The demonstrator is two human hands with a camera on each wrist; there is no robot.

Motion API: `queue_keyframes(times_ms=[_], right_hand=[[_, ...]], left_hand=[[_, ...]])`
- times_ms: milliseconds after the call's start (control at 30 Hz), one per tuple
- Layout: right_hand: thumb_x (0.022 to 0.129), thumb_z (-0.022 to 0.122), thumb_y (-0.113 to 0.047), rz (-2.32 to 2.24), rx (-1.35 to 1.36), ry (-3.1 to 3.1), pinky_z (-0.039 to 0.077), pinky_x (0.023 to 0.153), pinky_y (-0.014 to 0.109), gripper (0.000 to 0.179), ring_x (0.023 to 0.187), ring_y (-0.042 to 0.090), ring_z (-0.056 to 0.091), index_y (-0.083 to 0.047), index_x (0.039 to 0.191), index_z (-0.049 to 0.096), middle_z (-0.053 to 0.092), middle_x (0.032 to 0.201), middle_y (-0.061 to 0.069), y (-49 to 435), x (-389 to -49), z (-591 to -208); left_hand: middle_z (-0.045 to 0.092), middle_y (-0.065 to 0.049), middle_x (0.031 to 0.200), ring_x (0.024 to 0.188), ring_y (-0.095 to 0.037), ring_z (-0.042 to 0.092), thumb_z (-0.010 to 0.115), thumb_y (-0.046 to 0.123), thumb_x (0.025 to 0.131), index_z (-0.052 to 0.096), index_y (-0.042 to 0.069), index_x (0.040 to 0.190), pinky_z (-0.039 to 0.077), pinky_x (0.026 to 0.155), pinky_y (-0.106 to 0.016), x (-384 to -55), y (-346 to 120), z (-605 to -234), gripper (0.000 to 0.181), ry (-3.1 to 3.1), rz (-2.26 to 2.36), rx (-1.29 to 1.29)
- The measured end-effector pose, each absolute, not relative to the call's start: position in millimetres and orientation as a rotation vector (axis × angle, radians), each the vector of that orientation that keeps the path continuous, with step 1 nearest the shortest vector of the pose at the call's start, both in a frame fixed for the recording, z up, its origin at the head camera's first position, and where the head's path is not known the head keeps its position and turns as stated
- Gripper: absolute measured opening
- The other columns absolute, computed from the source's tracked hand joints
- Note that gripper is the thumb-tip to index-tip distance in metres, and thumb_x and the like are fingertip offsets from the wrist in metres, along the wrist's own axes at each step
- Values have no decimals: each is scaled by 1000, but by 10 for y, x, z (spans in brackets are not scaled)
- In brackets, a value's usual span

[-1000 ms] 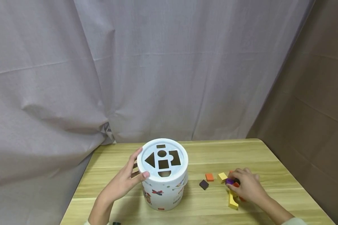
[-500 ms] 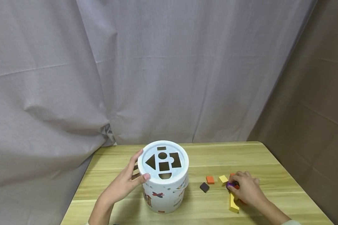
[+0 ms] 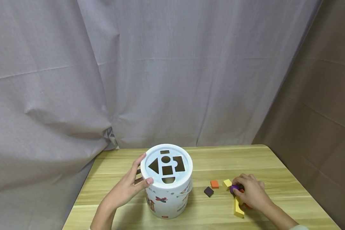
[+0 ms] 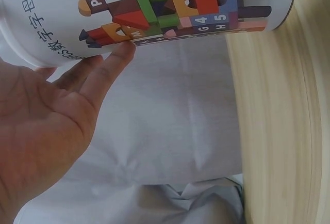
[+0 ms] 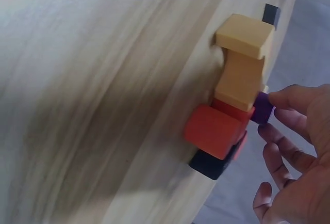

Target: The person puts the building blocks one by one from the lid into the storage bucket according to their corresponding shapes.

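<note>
A white bucket [image 3: 167,203] with printed toy pictures stands upright on the table; its lid [image 3: 155,151] has cut-out shapes. My left hand [image 3: 123,191] rests against the bucket, thumb on the lid's rim and straight fingers along the side. At the right, my right hand [image 3: 253,193] pinches a small purple block [image 5: 262,108] between thumb and fingers. Close to it in the right wrist view lie a yellow block with a curved notch [image 5: 241,72], a red rounded block [image 5: 212,130] and a black block [image 5: 209,166]. In the head view the right hand partly hides this cluster.
Between the bucket and the cluster lie a dark block [image 3: 208,191], an orange block [image 3: 214,184] and a yellow block [image 3: 227,184] on the wooden table [image 3: 126,217]. Grey curtains [image 3: 172,80] hang behind and beside the table.
The right hand stays at the cluster, and the purple block between its fingers has turned slightly. The left hand and bucket keep their places; the head view has shifted a little.
</note>
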State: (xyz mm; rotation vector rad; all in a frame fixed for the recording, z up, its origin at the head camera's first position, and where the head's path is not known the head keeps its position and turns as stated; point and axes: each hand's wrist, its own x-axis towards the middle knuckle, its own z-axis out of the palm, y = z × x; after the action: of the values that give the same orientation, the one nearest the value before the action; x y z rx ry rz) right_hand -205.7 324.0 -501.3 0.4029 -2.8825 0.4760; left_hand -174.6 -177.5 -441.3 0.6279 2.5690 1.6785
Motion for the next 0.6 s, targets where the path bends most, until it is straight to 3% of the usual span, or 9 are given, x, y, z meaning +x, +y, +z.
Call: queue_keyframes(times_ms=[233,400,600], right_hand=[[83,98,-17,523,436,-2807,34,75,41,26,94,19,57,-25,100,80,75,104,-8,3187,-2021,-4878],[83,98,-16,555,472,-2746,32,73,37,27,92,19,58,-28,98,79,74,104,-11,3097,-1993,-4760],[80,98,-10,605,566,-2632,33,72,30,35,91,6,52,-32,99,79,72,105,-17,2977,-1964,-4633]], left_hand=[[30,-20,180,150,-47,56,78,32,105,10,44,176,53,121,-57,-1740,-1775,-4408,99,2547,1689,588],[27,-21,182,153,-48,53,83,38,101,7,41,177,50,122,-64,-1717,-1769,-4389,108,2577,1659,576],[25,-20,182,156,-47,50,84,40,100,6,39,177,48,123,-65,-1721,-1751,-4382,110,2582,1648,561]])
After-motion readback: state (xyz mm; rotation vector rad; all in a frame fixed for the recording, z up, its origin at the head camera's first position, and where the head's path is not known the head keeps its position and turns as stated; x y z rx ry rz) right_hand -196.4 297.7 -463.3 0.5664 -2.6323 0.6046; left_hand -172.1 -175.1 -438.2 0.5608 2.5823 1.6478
